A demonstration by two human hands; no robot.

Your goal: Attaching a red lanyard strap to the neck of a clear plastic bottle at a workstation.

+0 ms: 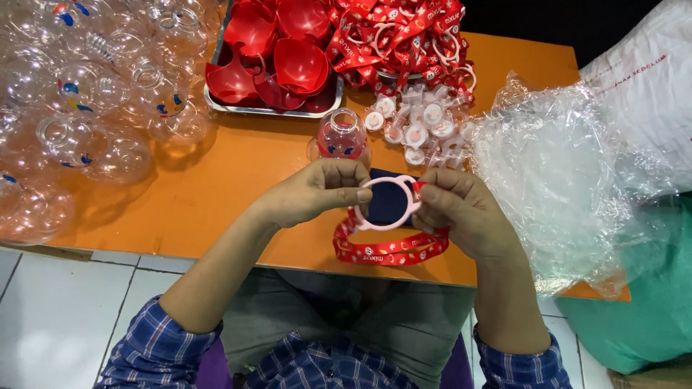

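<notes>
Orange table (216, 194) — both hands (317, 191) (458, 209) pinch a pale ring (371, 220).

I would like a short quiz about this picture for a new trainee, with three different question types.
1. True or false: the left hand and right hand both hold the white ring.
2. Which colour is the strap hanging from the ring? A blue, B red, C green.
3. What lies in the metal tray?

Key: 1 true. 2 B. 3 red bowl-shaped pieces.

orange table (216, 187), metal tray (216, 101), clear bottles (94, 108)
</notes>
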